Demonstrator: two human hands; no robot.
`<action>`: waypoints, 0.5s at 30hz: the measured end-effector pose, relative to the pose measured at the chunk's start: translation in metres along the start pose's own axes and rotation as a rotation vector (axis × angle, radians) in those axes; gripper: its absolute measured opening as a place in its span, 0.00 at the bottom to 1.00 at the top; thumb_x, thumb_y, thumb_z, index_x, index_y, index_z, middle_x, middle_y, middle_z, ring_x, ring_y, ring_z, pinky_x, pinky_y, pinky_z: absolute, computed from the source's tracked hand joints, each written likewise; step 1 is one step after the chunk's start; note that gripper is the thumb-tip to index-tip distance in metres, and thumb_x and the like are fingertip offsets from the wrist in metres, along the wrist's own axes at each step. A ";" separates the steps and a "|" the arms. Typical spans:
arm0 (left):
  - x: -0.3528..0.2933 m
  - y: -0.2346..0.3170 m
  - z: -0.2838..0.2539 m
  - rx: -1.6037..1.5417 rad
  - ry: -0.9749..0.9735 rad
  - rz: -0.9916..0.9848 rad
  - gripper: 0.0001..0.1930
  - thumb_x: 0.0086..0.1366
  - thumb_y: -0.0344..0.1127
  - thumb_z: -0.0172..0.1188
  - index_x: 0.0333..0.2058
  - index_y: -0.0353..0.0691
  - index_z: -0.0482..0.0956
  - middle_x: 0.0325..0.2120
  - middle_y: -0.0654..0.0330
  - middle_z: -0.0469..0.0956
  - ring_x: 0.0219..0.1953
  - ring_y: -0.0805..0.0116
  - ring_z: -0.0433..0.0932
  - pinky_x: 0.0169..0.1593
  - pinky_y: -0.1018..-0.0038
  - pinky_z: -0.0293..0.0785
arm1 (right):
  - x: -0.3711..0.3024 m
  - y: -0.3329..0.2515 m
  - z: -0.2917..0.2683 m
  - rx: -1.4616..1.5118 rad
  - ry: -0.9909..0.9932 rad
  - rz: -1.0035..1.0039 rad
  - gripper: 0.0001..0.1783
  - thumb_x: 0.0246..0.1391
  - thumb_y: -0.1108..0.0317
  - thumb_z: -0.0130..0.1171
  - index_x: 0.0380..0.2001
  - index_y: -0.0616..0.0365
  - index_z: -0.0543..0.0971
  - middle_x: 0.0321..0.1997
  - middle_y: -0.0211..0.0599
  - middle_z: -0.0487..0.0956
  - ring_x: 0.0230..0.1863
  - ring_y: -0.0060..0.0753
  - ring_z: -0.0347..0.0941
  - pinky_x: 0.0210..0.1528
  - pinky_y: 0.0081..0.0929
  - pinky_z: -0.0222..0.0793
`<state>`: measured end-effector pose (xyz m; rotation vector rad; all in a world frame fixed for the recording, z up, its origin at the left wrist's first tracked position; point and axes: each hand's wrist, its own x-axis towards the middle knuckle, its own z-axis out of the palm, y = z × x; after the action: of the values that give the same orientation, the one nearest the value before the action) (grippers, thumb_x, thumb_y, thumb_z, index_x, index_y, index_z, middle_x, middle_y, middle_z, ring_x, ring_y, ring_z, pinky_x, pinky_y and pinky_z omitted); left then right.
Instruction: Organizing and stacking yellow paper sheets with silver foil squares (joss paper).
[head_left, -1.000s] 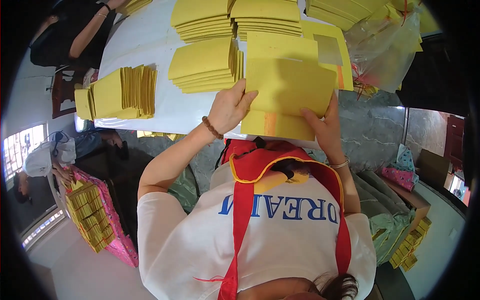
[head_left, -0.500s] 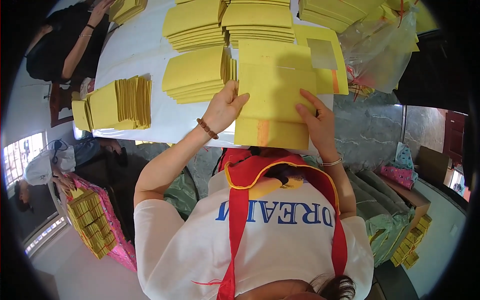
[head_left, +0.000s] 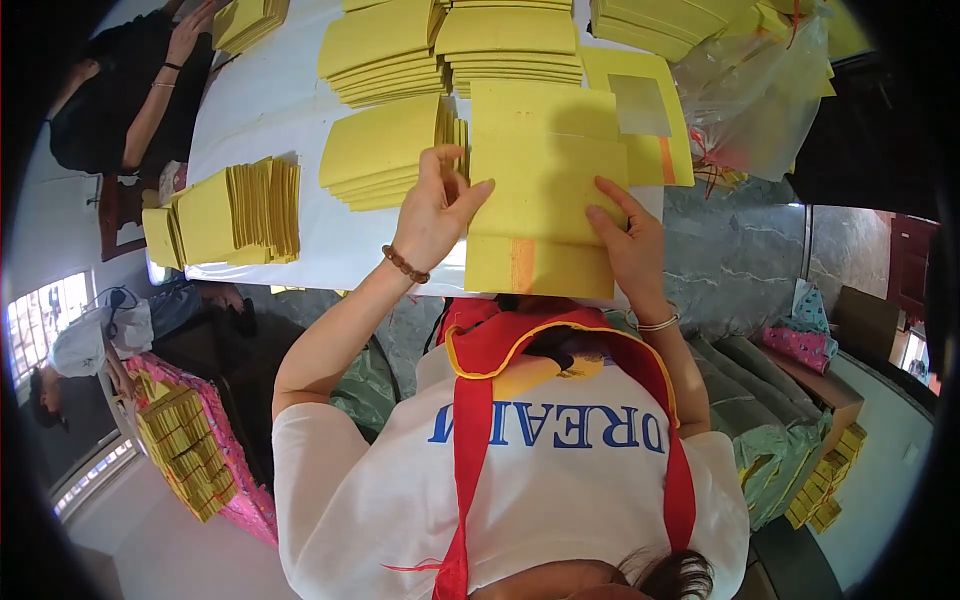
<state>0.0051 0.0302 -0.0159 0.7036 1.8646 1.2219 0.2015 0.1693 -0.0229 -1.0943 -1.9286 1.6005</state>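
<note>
A creased yellow paper sheet (head_left: 545, 190) lies on the white table (head_left: 310, 130) before me, an orange strip near its lower edge. At its left edge is my left hand (head_left: 435, 210). The thumb tip touches or nearly touches the paper, while the other fingers are bent and spread away from it. My right hand (head_left: 632, 245) rests at the right edge, index finger and thumb stretched apart on top of the paper; its other fingers are mostly hidden. Beside my left hand sits a stack of folded yellow paper (head_left: 380, 155).
Farther stacks of folded yellow paper (head_left: 510, 45) stand behind. A yellow sheet with a clear window (head_left: 640, 105) lies partly underneath. A clear plastic bag (head_left: 755, 105) is at far right. Another yellow stack (head_left: 230, 215) stands left. A co-worker's arm (head_left: 150, 115) shows at far left.
My left hand has loosened from the sheet's left edge and its fingers have lifted and spread. The right hand stays in place on the paper.
</note>
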 end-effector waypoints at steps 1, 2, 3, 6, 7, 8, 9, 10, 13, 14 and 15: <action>0.000 0.005 0.001 0.315 0.173 0.321 0.16 0.59 0.35 0.58 0.44 0.36 0.66 0.25 0.59 0.72 0.27 0.69 0.69 0.30 0.71 0.64 | 0.000 0.001 0.001 0.012 0.009 0.002 0.20 0.51 0.67 0.59 0.49 0.58 0.76 0.39 0.42 0.81 0.38 0.21 0.74 0.41 0.19 0.69; 0.000 0.010 0.003 0.628 0.346 0.643 0.18 0.57 0.35 0.59 0.44 0.37 0.68 0.31 0.56 0.74 0.33 0.62 0.71 0.36 0.67 0.65 | 0.000 0.002 0.002 0.023 0.018 0.004 0.20 0.51 0.67 0.59 0.49 0.59 0.76 0.39 0.42 0.81 0.38 0.21 0.75 0.42 0.19 0.69; 0.000 0.017 0.007 0.628 0.345 0.644 0.18 0.57 0.35 0.59 0.44 0.37 0.68 0.31 0.56 0.74 0.33 0.62 0.71 0.36 0.67 0.65 | 0.000 0.002 0.002 0.023 0.019 0.004 0.20 0.51 0.67 0.59 0.49 0.59 0.76 0.39 0.42 0.81 0.38 0.21 0.75 0.42 0.19 0.69; -0.001 0.028 0.029 0.759 0.187 0.821 0.20 0.54 0.37 0.61 0.45 0.38 0.70 0.42 0.51 0.70 0.46 0.53 0.66 0.47 0.61 0.61 | 0.000 0.005 0.002 0.013 0.022 -0.003 0.20 0.50 0.67 0.59 0.48 0.59 0.76 0.40 0.43 0.80 0.39 0.23 0.75 0.42 0.20 0.69; 0.000 0.030 0.041 0.773 0.133 0.821 0.22 0.54 0.38 0.61 0.47 0.38 0.70 0.46 0.51 0.68 0.49 0.52 0.65 0.50 0.61 0.60 | 0.000 0.005 0.001 -0.014 0.026 -0.019 0.20 0.50 0.67 0.59 0.48 0.59 0.76 0.40 0.44 0.80 0.39 0.24 0.75 0.42 0.20 0.69; 0.001 0.030 0.048 0.787 0.078 0.822 0.24 0.55 0.40 0.60 0.50 0.38 0.69 0.49 0.50 0.67 0.52 0.52 0.63 0.53 0.62 0.59 | 0.001 0.005 0.001 -0.041 0.031 -0.035 0.20 0.50 0.67 0.59 0.48 0.59 0.76 0.41 0.44 0.80 0.39 0.25 0.76 0.42 0.21 0.69; 0.003 0.025 0.052 0.787 0.081 0.822 0.24 0.55 0.40 0.60 0.50 0.38 0.69 0.49 0.50 0.67 0.52 0.52 0.63 0.53 0.62 0.59 | 0.001 0.004 0.001 -0.043 0.029 -0.037 0.20 0.50 0.67 0.59 0.48 0.59 0.76 0.41 0.44 0.80 0.39 0.25 0.76 0.42 0.21 0.69; 0.006 0.020 0.055 0.867 0.052 0.825 0.25 0.55 0.41 0.59 0.51 0.39 0.68 0.51 0.50 0.65 0.54 0.52 0.62 0.53 0.62 0.59 | 0.001 0.003 0.002 -0.045 0.024 -0.047 0.20 0.50 0.67 0.59 0.48 0.59 0.76 0.40 0.44 0.80 0.39 0.25 0.76 0.42 0.21 0.69; 0.009 0.009 0.059 0.958 0.027 0.821 0.27 0.57 0.44 0.58 0.53 0.39 0.67 0.54 0.51 0.62 0.55 0.52 0.60 0.55 0.61 0.58 | 0.002 0.002 -0.003 -0.073 -0.010 -0.047 0.20 0.50 0.66 0.59 0.48 0.59 0.76 0.43 0.45 0.79 0.41 0.28 0.76 0.42 0.21 0.69; 0.009 0.007 0.058 0.970 0.032 0.813 0.27 0.57 0.46 0.57 0.53 0.40 0.67 0.55 0.51 0.62 0.56 0.53 0.60 0.56 0.61 0.57 | 0.002 0.001 -0.004 -0.098 -0.042 -0.037 0.21 0.50 0.65 0.59 0.48 0.58 0.75 0.46 0.46 0.77 0.42 0.30 0.76 0.42 0.21 0.69; 0.008 0.005 0.059 0.971 0.031 0.812 0.27 0.57 0.46 0.57 0.53 0.40 0.67 0.55 0.51 0.62 0.56 0.53 0.60 0.56 0.61 0.57 | 0.000 -0.001 -0.004 -0.097 -0.043 -0.036 0.21 0.50 0.65 0.59 0.48 0.58 0.75 0.46 0.46 0.77 0.42 0.30 0.76 0.42 0.21 0.69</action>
<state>0.0504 0.0674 -0.0272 2.1166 2.2376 0.6524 0.2042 0.1718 -0.0209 -1.0653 -2.0616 1.5373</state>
